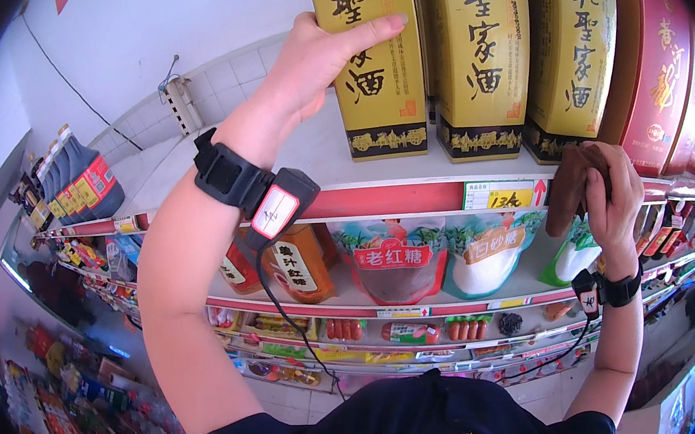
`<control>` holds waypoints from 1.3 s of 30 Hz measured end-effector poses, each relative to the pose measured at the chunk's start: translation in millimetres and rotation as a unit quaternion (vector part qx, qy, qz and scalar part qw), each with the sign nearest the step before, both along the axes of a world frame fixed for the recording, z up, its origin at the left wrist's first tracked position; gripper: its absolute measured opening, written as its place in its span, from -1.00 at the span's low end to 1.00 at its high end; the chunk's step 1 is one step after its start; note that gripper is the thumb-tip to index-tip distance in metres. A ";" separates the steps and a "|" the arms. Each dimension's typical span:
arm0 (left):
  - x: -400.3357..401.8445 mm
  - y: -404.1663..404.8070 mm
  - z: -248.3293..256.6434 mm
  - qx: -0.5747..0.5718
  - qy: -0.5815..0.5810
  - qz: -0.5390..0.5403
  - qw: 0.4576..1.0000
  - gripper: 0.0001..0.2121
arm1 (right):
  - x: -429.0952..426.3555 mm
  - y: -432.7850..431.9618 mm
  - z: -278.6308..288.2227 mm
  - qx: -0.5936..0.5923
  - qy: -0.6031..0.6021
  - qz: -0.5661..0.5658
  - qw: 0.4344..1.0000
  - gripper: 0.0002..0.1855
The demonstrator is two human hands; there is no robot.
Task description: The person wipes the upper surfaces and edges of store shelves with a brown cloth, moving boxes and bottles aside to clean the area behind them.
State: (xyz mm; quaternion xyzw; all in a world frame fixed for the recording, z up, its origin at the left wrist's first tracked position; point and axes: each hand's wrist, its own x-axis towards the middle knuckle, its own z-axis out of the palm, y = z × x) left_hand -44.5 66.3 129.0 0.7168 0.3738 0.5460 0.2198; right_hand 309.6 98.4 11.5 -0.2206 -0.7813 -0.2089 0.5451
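Note:
My left hand (330, 50) grips a tall yellow liquor box (383, 102) from its left side, the thumb lying across its front. The box appears upright on the white top shelf (309, 157); whether its base is slightly raised I cannot tell. My right hand (615, 195) holds a crumpled brown cloth (567, 187) at the shelf's front edge, just below another yellow liquor box (572, 53). Between the two stands a third yellow liquor box (483, 56). Each wrist wears a black strap with a small cabled device.
Red boxes (656, 70) stand at the right end. Dark sauce bottles (89, 174) occupy the far left. A price tag (504, 194) fronts the shelf. Below are bags of brown sugar (390, 263) and white sugar (488, 253), then packaged sausages (343, 328). Dark cables hang from both wrists.

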 end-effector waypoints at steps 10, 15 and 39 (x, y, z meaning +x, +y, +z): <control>7.4 -11.5 2.6 -0.015 -0.017 0.009 1.000 -0.48 | 1.1 1.7 0.3 0.011 -0.004 0.005 1.000 -0.74; -3.9 -20.4 -5.7 -0.021 0.022 0.006 1.000 -0.41 | -0.3 0.7 1.5 0.024 -0.005 0.009 1.000 -0.73; 5.2 -116.8 -121.9 0.289 0.335 0.298 0.846 -0.52 | 12.2 12.3 -13.9 -0.036 0.002 -0.011 0.999 -0.73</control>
